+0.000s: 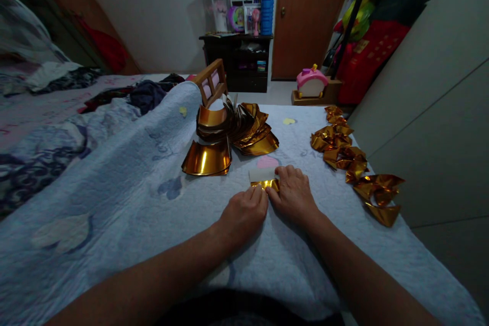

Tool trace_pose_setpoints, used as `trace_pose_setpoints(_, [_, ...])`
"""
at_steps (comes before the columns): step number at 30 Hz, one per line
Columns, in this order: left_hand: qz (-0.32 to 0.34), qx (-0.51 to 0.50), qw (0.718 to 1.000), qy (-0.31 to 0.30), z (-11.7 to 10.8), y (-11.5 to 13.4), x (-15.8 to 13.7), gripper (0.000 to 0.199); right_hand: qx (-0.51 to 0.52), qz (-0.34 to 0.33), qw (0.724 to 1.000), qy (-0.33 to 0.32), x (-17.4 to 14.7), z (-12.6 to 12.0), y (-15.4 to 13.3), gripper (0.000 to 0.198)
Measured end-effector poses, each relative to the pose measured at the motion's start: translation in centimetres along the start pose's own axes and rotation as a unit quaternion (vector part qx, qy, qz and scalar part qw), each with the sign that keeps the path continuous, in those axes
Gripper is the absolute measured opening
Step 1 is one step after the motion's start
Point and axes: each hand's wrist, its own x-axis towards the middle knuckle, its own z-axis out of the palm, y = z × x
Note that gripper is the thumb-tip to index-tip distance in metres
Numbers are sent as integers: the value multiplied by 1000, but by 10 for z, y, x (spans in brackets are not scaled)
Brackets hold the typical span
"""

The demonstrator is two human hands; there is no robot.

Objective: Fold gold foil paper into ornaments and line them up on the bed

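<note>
Gold sheets (208, 158) are fanned on the blue bedcover (126, 214); by the left hand (246, 210), fingers curled narrow, the near edge of a gold-and-white sheet (262, 175) is held; its right end is gripped by the right hand (293, 189), fingers bent; folded gold pieces (346, 157) are strewn at far right.

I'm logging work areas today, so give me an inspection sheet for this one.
Surface: pale blue quilted cover, wrinkled at left.
Work items: small gold-and-white sheet at both hands; stacked gold sheets beyond; creased gold pieces in a row at right.
Clutter: dark cloth at left.
Hands: left hand at the sheet's near edge, right hand at its right end.
Cables: possibly one on the back wall, too faint to confirm.
Surroundings: dark cabinet and wooden door beyond.
</note>
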Motion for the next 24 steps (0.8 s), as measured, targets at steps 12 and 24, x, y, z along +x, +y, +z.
trace_pose_setpoints(12, [-20,3,999,-47,-9,2,-2,27,14,34,999,8,0,-2,28,55])
trace_pose_setpoints(24, [-8,9,1000,-22,-4,1,-2,28,18,-8,1000,17,5,-9,55,38])
